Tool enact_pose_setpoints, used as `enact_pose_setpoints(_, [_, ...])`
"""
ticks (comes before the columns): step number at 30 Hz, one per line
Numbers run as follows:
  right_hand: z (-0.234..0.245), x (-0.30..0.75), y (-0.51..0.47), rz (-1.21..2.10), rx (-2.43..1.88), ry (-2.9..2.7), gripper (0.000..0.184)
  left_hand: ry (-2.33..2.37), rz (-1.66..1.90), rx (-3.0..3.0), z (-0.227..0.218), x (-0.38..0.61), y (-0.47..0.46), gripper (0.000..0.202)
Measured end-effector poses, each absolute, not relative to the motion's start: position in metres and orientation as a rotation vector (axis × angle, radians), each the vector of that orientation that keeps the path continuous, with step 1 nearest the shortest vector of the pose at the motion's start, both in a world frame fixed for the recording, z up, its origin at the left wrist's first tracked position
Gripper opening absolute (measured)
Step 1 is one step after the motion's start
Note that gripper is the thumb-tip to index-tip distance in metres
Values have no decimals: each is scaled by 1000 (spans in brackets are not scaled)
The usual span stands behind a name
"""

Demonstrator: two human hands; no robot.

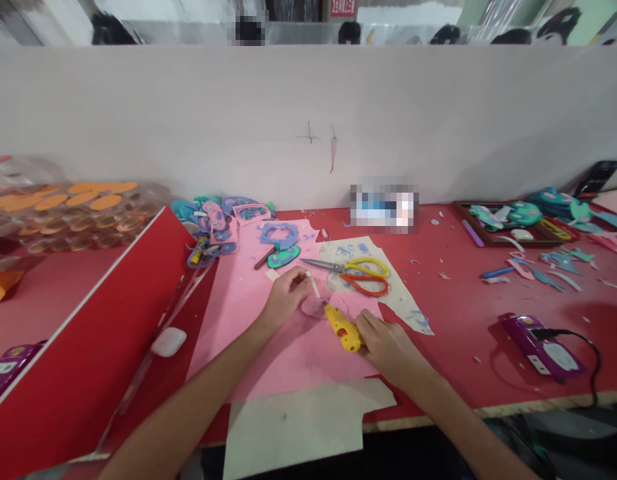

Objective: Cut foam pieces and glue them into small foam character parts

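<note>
My right hand (pixel 383 340) is wrapped round a yellow hot glue gun (pixel 342 328), its nozzle pointing up and left. Between the fingertips of my left hand (pixel 287 293) is a thin white strip (pixel 314 285), whose lower end lies close to the nozzle; whether they touch I cannot tell. Under them is a pink rounded cut-out (pixel 314 307) on a large pink sheet (pixel 238 347). Just beyond my hands lie scissors (pixel 361 272) with one yellow and one orange handle. A green oval piece (pixel 283 257) and a blue ring-like cut-out (pixel 279 235) rest farther back.
A red upright board (pixel 113 320) divides the table at left. Cut foam pieces (pixel 223 223) are piled behind it. At right are a brown tray (pixel 481 237), scattered scraps (pixel 553 270) and a purple power strip (pixel 543 348) with a black cord. A white partition (pixel 238 127) closes the back.
</note>
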State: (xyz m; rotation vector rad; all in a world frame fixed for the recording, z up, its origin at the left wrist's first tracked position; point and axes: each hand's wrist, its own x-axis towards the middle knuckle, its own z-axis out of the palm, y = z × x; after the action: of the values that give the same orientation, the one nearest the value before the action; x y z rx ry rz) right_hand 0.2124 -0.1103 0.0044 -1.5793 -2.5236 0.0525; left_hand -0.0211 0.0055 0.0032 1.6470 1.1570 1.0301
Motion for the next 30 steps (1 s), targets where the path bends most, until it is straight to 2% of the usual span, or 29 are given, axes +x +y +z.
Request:
enact_pose_setpoints(15, [14,213,-112,153,-1544,-2563,18,1151,1006,1684,3,-20,5,13])
enact_pose_setpoints(30, [13,214,-114,83,-1508,-2588,15,1183,902,1932,4,-2,-2,15])
